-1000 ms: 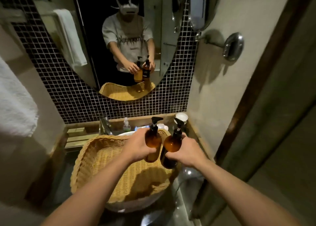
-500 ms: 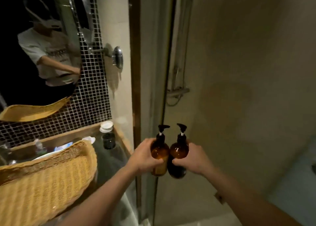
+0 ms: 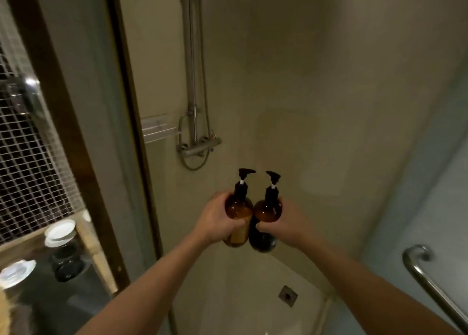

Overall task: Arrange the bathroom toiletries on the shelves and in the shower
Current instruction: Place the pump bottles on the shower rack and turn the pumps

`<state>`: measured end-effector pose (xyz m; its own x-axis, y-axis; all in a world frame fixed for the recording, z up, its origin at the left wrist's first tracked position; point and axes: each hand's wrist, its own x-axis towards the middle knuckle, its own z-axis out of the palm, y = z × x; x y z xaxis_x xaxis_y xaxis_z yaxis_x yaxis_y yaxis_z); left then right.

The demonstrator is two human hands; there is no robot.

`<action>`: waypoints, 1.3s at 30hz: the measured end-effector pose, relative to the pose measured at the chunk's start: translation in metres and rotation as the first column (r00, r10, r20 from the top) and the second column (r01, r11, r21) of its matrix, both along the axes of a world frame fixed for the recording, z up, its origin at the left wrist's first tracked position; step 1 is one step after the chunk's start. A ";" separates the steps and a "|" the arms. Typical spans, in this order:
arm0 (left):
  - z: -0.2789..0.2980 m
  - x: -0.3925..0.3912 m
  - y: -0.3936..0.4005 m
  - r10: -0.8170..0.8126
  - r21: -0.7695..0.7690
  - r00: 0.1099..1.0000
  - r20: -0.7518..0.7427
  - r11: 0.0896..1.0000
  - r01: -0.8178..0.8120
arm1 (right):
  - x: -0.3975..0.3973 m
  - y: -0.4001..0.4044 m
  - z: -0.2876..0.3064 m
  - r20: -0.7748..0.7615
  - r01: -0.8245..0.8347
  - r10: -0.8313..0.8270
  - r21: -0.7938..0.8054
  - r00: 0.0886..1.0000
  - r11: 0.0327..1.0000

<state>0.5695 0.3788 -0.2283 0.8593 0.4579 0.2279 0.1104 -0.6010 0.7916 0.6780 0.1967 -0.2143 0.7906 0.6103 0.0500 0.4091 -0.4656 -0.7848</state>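
Observation:
Two amber pump bottles with black pump heads are held upright side by side in front of the shower stall. My left hand (image 3: 215, 220) grips the left amber bottle (image 3: 238, 211). My right hand (image 3: 286, 223) grips the right amber bottle (image 3: 268, 213), whose lower part looks darker. The bottles touch each other. Beyond them on the back wall are the shower mixer valve (image 3: 200, 148) and a small clear wall shelf (image 3: 158, 128) to its left.
A dark wooden door frame (image 3: 63, 142) and the glass shower panel stand at left. Behind it, on the vanity counter, is a black jar with a white lid (image 3: 62, 233). A metal grab bar (image 3: 430, 281) is at lower right. A floor drain (image 3: 288, 295) lies below.
The view has swung right, from the wicker basket and mirror at the sink to the shower stall. Both hands have carried the bottles along, still side by side.

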 end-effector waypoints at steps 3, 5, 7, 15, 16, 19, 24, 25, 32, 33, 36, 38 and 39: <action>0.011 0.042 0.022 0.047 0.059 0.999 0.025 0.997 -0.048 | 0.043 0.027 0.008 0.041 0.029 -0.029 -0.004 0.999 1.000; 0.019 0.068 0.037 0.051 0.100 0.996 0.071 0.993 -0.058 | 0.070 0.047 0.013 0.034 0.045 -0.045 0.007 0.998 0.999; 0.027 0.093 0.054 0.051 0.099 0.994 0.100 0.993 -0.061 | 0.097 0.067 0.017 0.034 0.048 -0.048 0.007 0.998 0.999; 0.030 0.167 0.129 0.243 0.061 0.954 0.174 0.965 -0.257 | 0.187 0.163 0.030 0.121 -0.020 0.021 -0.011 0.992 1.000; 0.030 0.175 0.140 0.259 0.069 0.948 0.186 0.959 -0.276 | 0.197 0.177 0.029 0.118 -0.040 0.039 0.005 0.992 0.999; 0.033 0.197 0.178 0.338 0.077 0.922 0.190 0.931 -0.358 | 0.228 0.224 0.034 0.114 -0.131 0.124 0.054 0.986 0.990; 0.057 0.217 0.241 0.507 0.106 0.836 0.209 0.838 -0.535 | 0.269 0.314 0.058 0.124 -0.311 0.297 0.117 0.947 0.943; 0.065 0.217 0.252 0.546 0.118 0.811 0.211 0.809 -0.576 | 0.274 0.332 0.065 0.140 -0.347 0.329 0.127 0.934 0.929; 0.124 0.194 0.319 0.737 0.146 0.621 0.269 0.606 -0.782 | 0.262 0.441 0.115 0.266 -0.516 0.455 0.236 0.850 0.824; 0.131 0.189 0.329 0.757 0.136 0.595 0.269 0.582 -0.802 | 0.258 0.456 0.122 0.276 -0.534 0.469 0.249 0.839 0.808; 0.145 0.172 0.359 0.795 0.108 0.533 0.290 0.527 -0.843 | 0.246 0.497 0.136 0.288 -0.580 0.510 0.271 0.811 0.768; 0.147 0.163 0.379 0.808 0.106 0.500 0.311 0.494 -0.863 | 0.238 0.525 0.137 0.301 -0.607 0.532 0.286 0.792 0.741; 0.147 0.160 0.389 0.811 0.106 0.490 0.320 0.483 -0.869 | 0.234 0.538 0.136 0.312 -0.617 0.537 0.296 0.784 0.729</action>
